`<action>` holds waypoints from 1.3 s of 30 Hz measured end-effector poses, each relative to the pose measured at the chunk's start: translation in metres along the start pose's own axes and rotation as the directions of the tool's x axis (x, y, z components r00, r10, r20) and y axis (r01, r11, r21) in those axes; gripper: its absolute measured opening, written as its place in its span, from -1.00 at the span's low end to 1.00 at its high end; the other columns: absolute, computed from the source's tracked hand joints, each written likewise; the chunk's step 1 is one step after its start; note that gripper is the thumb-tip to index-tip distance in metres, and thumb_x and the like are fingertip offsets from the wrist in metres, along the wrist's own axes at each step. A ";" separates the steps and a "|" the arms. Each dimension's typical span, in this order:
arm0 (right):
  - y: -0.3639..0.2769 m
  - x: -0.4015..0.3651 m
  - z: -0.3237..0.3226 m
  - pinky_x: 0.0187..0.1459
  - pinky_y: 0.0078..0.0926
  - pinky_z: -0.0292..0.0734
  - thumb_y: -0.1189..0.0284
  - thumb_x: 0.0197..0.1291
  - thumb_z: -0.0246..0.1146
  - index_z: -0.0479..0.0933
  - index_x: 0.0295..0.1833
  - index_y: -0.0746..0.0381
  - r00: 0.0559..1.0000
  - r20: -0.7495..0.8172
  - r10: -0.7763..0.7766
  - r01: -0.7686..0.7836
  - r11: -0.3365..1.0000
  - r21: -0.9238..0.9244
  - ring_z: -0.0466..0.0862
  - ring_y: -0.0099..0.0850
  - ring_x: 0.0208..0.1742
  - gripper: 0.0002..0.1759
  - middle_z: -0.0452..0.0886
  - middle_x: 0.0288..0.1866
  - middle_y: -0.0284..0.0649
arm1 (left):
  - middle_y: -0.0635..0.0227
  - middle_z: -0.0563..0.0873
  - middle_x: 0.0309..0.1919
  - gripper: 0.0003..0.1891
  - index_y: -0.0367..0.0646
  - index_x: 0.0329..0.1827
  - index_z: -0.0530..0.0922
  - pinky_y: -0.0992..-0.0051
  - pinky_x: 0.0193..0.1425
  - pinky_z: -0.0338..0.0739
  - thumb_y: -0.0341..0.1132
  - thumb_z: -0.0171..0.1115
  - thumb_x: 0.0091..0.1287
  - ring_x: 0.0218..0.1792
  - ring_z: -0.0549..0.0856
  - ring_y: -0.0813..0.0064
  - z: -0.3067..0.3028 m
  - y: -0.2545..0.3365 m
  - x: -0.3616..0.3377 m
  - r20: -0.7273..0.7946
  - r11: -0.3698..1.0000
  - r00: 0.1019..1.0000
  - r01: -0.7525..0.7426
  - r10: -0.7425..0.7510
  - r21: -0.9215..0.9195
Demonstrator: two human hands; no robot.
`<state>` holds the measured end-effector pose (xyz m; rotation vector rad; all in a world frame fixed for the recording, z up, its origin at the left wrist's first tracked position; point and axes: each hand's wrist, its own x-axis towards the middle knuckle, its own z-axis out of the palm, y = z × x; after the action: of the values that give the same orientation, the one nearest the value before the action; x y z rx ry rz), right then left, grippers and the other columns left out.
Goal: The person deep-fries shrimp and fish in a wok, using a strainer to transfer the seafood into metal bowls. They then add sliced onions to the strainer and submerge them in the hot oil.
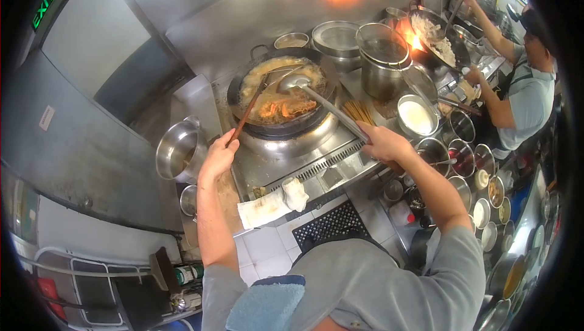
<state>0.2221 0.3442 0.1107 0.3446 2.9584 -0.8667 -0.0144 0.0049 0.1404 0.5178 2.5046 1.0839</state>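
My left hand (219, 153) grips a long brown stick (250, 107) that reaches into the wok (281, 92). My right hand (380, 141) holds the long metal handle of a ladle (304, 86), whose bowl sits in the wok. The black wok holds bubbling oil and orange fried pieces (286, 108). It stands on a round steel burner ring (292, 139).
A steel bowl (177, 150) stands left of the burner, and a white cloth (274, 203) lies at the stove's front. Right of me are a steel pot (382, 66), a bowl of white liquid (417, 116) and several small seasoning bowls (480, 191). Another person (523, 87) tosses a flaming wok (435, 36).
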 end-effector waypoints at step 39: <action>0.042 -0.002 -0.031 -0.65 -0.54 0.40 0.58 0.10 0.21 0.24 0.36 0.38 0.998 0.002 0.056 -0.038 0.639 0.768 0.46 -0.55 -0.64 -0.35 0.46 -0.55 -0.31 | -0.06 0.51 0.24 -0.56 -0.15 0.28 0.47 0.25 0.28 0.44 -0.35 0.14 0.32 0.19 0.54 -0.03 0.091 -0.034 -0.037 -0.285 0.950 0.907 -0.300 0.311 0.084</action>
<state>0.2339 0.3955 0.1149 0.4386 2.3802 -2.1027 0.0530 0.0222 0.0636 0.8399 2.7705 1.3152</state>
